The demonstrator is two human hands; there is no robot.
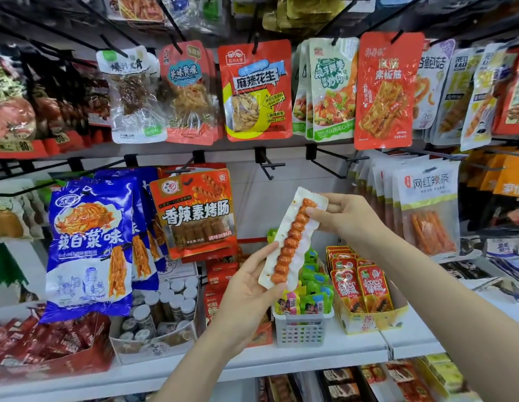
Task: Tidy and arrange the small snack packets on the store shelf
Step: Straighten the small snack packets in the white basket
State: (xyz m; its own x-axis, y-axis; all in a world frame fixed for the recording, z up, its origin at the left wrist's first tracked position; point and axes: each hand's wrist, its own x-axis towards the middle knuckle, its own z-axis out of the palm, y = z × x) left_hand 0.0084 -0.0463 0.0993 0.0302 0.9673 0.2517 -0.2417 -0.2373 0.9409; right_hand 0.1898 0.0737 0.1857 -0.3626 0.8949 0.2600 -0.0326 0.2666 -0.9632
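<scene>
I hold one long clear snack packet point(293, 242) with a twisted orange stick inside, just right of the frame's centre and in front of the shelf. My left hand point(249, 294) cups its lower end, thumb curled over the bottom edge. My right hand point(347, 216) pinches the upper end between thumb and fingertips. The packet tilts, top leaning right.

To do this well, I judge I should keep both ends pinched so the limp film stays flat, find where its kind belongs, and slide it in without knocking the neighbours. Two bare hooks point(271, 165) stand directly above the packet, but I cannot tell whether it has a hanging hole.

Below the packet sits a white perforated basket point(302, 329) crammed with small green and pink wrapped sweets. Just right of it, a yellow cardboard display box point(368, 320) holds upright red sachets in rows. At lower left of centre, a clear tub point(154, 346) holds little white-capped jars.
</scene>
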